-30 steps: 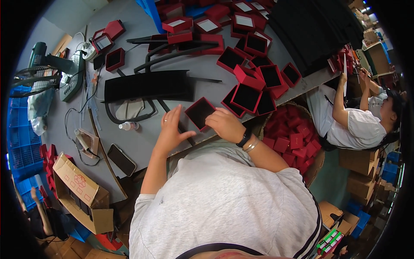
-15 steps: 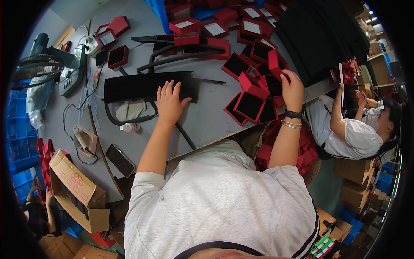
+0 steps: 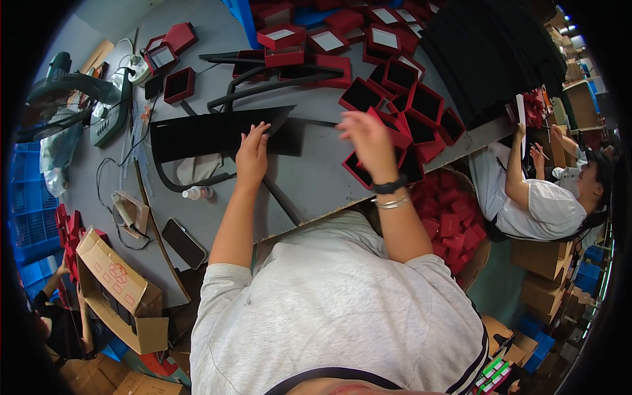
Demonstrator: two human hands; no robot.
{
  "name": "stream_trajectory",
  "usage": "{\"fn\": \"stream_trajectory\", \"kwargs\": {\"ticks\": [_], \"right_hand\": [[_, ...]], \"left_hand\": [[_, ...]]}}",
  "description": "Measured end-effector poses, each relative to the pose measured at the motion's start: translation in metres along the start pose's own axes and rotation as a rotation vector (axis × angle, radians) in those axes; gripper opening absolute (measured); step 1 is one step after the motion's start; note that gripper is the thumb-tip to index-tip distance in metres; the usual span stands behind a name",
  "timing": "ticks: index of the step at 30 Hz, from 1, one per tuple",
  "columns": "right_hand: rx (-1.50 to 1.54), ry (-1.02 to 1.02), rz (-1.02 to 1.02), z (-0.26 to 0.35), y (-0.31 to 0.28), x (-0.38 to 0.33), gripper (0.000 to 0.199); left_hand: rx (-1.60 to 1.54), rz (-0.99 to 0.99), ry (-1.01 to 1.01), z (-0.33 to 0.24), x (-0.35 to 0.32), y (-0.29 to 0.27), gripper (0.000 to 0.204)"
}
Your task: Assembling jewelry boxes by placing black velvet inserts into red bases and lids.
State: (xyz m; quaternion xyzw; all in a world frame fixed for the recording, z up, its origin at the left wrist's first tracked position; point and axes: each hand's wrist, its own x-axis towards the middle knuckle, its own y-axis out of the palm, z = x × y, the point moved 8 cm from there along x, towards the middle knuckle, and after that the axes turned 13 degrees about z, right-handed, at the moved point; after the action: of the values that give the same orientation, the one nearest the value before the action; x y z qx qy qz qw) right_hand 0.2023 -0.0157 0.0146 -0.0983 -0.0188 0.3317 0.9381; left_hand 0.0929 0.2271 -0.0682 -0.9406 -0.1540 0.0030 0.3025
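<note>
A black flat sheet (image 3: 197, 137) lies on the grey table in front of me, its right corner lifted over a second black sheet (image 3: 288, 139). My left hand (image 3: 251, 158) rests at its lower edge, fingers stretched and close together, touching it. My right hand (image 3: 370, 146), smeared by motion, hangs over the left side of a heap of open red boxes with black insides, fingers stretched with nothing visible in them. A red box (image 3: 424, 104) tops the heap, and another red box (image 3: 394, 126) stands partly behind the right hand.
Black bent strips (image 3: 276, 80) lie beyond the sheet. A small white bottle (image 3: 197, 193), a phone (image 3: 184, 243) and a fan (image 3: 72, 99) are at the left. A large carton (image 3: 480, 260) of red pieces stands below the table edge. Co-workers sit at right and lower left.
My right hand has let go of a red box on the heap and swung left. The black sheet has slid slightly left and its right corner has risen; my left hand has turned, fingers drawn together.
</note>
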Motion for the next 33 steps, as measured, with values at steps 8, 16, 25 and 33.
{"fn": "stream_trajectory", "kwargs": {"ticks": [8,16,25,33], "right_hand": [[0.435,0.39,0.212,-0.07,0.117,0.055,0.038],[0.203,0.258,0.237,-0.098,0.109,0.045,0.029],[0.717,0.185,0.295,-0.025,0.083,0.012,0.033],[-0.654,-0.107,-0.178,0.022,-0.024,0.163,0.033]], "left_hand": [[0.204,0.212,0.074,-0.023,-0.003,0.002,0.037],[0.493,0.203,-0.074,-0.038,0.026,-0.007,0.044],[-0.315,0.096,-0.189,-0.059,-0.012,-0.004,0.04],[-0.673,-0.008,-0.24,0.001,-0.1,0.041,0.03]]}}
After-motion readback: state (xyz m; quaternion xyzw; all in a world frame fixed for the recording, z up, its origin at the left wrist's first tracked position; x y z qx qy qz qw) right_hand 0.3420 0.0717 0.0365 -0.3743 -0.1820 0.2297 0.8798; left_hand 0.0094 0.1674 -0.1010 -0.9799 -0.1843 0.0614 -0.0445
